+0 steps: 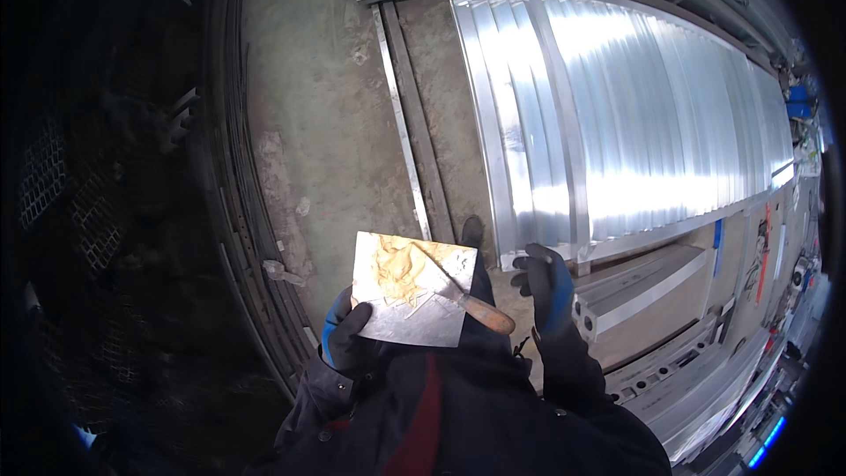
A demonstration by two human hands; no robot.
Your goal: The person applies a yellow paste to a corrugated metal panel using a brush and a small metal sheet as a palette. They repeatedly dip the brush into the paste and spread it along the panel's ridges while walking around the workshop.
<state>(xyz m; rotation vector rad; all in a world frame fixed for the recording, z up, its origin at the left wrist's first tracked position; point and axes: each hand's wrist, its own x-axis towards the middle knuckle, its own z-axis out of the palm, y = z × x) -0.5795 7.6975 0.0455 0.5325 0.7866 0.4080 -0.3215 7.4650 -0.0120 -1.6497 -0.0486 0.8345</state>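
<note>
My left hand (348,328), in a dark glove with blue on it, grips the left edge of a flat metal plate (421,326) in front of my body. A mound of yellowish putty-like paste (397,271) is spread over the plate's upper left part. Across its right side lies a putty knife (486,312), its wooden handle sticking out past the plate's edge and its blade reaching toward the paste. To the right, apart from the knife, my gloved right hand (544,286) is raised with loosely bent fingers and nothing visible in it.
Shiny ribbed metal panels (634,115) stand ahead to the right, with metal beams (639,291) below them. Long rails (401,115) run along the concrete floor (308,79) ahead. Bundled dark bars (238,167) and mesh pieces (97,229) lie to the left, in shadow.
</note>
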